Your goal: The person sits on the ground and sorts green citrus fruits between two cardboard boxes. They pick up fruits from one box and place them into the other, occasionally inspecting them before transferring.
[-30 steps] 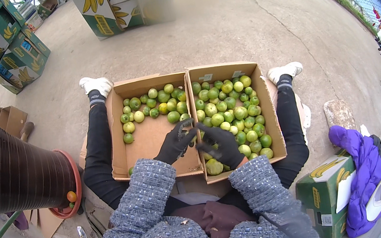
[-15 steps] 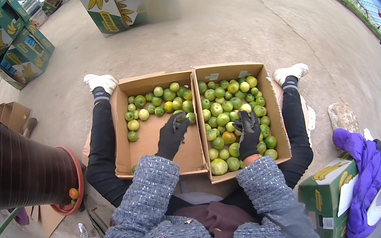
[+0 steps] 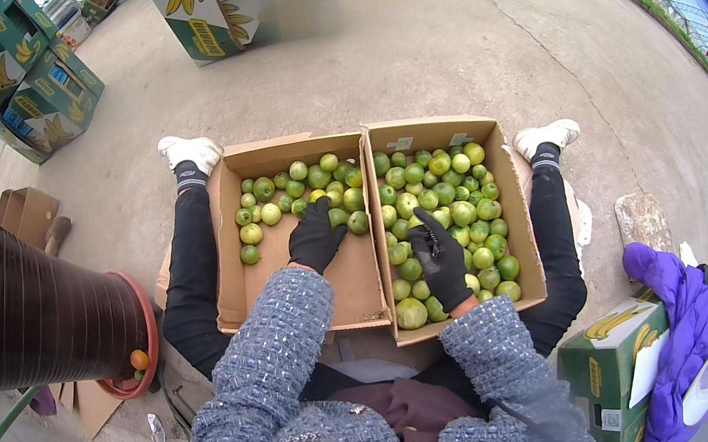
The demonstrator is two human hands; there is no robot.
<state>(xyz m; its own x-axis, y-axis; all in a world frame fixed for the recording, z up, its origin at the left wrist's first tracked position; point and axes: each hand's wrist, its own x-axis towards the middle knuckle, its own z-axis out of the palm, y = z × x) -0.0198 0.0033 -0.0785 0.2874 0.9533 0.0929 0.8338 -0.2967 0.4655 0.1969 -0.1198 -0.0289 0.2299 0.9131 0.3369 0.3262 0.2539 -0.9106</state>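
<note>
Two open cardboard boxes stand side by side between my outstretched legs. My left hand, in a dark glove, reaches over the left box, its fingers stretched toward the tomatoes and its thumb apart. A small yellow-orange tomato shows at the fingertips, and a green tomato lies beside the thumb. My gloved right hand hovers at the left side of the right box, fingers loosely bent and apart, with nothing visible in them. Green tomatoes fill much of that box; the hand hides some of them.
A brown ribbed pot on an orange saucer lies left of my leg. Printed cartons stand at the far left, another carton ahead. A green carton with a purple jacket sits at the right.
My left hand has moved slightly up and farther into the tomatoes. My right hand has shifted left and nearer to me, uncovering tomatoes in the middle and covering a reddish one.
</note>
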